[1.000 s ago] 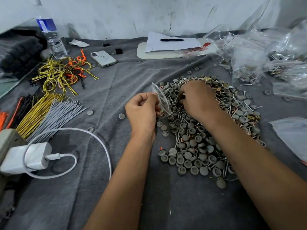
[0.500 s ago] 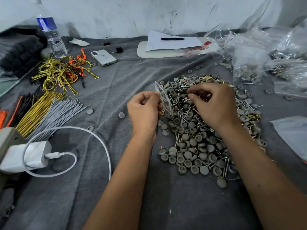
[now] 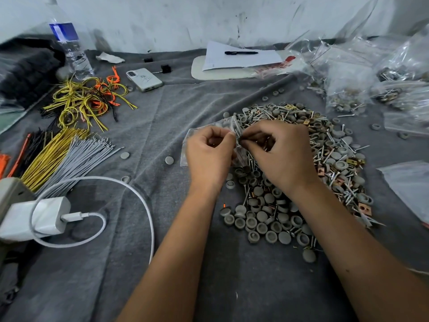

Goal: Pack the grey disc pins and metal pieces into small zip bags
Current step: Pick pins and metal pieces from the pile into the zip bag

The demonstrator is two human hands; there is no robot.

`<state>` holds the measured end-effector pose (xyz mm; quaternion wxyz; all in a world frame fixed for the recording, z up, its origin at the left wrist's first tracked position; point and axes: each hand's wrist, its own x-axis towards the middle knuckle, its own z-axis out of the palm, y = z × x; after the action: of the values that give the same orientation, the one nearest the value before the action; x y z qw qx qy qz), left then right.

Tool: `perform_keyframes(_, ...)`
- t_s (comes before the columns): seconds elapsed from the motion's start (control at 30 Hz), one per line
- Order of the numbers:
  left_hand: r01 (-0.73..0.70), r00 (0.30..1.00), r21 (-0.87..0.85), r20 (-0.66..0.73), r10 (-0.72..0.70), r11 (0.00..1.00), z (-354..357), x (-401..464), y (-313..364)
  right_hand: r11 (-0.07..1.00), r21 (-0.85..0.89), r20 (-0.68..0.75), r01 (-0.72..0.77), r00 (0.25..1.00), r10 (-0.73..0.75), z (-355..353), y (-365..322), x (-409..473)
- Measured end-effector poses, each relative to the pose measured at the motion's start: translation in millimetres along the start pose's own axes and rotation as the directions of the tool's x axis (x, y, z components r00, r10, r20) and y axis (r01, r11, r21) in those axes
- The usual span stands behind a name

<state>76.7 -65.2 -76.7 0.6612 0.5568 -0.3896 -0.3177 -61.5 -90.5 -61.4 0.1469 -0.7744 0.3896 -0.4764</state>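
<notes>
both hands [image 3: 210, 152] [image 3: 282, 151] curled — seemingly pinching bag [image 3: 197, 135]

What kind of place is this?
Probably a small workshop's packing table: a heap of grey disc pins and metal pieces, bundles of yellow and grey cut wires, and clear plastic bags of packed parts.

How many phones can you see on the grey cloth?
1. The phone lies face down on the far left part of the grey cloth, beside the tangled yellow and orange wires. Others could hide under the bags.
</notes>
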Motion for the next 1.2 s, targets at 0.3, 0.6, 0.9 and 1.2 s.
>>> perform_keyframes(0.3,-0.019,0.996,-0.022,0.091,0.021,1.000,-0.1,-0.2,0.7,0.994,-0.098,0.085,0.057,0.995,-0.049,2.9,4.3,-1.2)
perform_keyframes(0.6,0.063,0.995,-0.194,-0.067,-0.077,0.979,-5.5,4.0,4.0,0.957,-0.287,0.121,-0.030,0.990,0.067,-8.4,20.3,5.9)
perform_keyframes(0.9,0.067,0.994,-0.212,-0.075,-0.085,0.975,-6.3,4.1,6.7,0.866,-0.499,0.353,0.027,0.919,0.175,-5.6,17.0,3.9)
perform_keyframes(1.2,0.079,0.992,-0.223,-0.076,-0.098,0.972,-7.5,2.6,6.6,0.796,-0.605,0.329,-0.026,0.902,0.279,-3.3,13.5,2.6)
